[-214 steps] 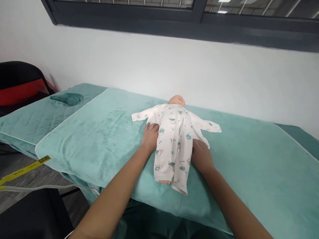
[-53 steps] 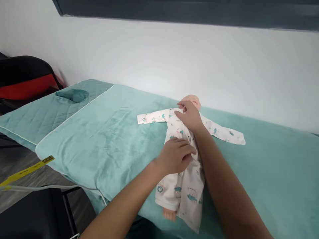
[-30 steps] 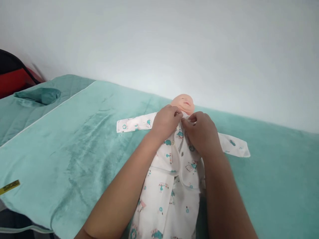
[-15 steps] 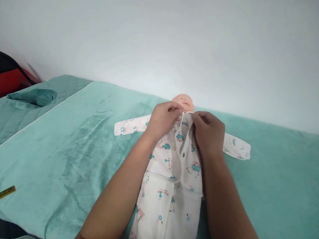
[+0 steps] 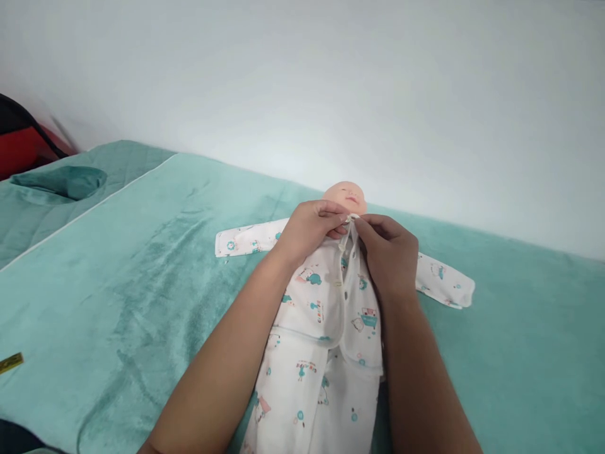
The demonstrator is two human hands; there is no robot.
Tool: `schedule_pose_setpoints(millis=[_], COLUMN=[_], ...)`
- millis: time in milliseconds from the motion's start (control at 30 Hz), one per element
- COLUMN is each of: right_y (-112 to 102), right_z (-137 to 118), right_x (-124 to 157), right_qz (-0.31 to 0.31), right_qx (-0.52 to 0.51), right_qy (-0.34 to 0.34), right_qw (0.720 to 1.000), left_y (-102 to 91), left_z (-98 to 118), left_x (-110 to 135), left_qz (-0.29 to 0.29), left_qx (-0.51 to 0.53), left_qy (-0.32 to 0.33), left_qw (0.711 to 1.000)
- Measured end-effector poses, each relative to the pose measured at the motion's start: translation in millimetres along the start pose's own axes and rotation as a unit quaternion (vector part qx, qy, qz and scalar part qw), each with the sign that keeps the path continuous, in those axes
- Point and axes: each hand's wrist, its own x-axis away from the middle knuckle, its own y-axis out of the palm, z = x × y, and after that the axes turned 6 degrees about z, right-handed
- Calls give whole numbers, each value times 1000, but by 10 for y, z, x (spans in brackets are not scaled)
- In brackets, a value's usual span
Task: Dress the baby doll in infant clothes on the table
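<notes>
The left hand (image 5: 308, 232) and right hand (image 5: 388, 252), about equally near, pinch opposite front edges of the printed jacket (image 5: 309, 296), fingers closed on cloth just below the doll's head (image 5: 344, 193); the front slit runs lengthwise towards the person, on the bed (image 5: 155, 252).

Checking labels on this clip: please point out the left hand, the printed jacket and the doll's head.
Left hand (image 5: 311, 231), head-camera view: back of the hand.
Printed jacket (image 5: 326, 293), head-camera view: front panel on the left hand's side.
Doll's head (image 5: 345, 194), head-camera view: middle of its visible part.
</notes>
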Motion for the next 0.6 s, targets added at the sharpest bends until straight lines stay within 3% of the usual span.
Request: schedule_pose_setpoints(millis=[233,600], right_y=[0,-3], right_z=[45,33], right_x=[-18,-18], right_qz=[-12,-22], right_qx=[5,1], right_qy=[-6,10], right_qw=[1000,1000], left_y=[-18,62], left_z=[-3,-2], left_x=[-9,-9], left_qz=[-1,31], left_qx=[25,-28], left_qy=[-17,13], left_qw=[1000,999])
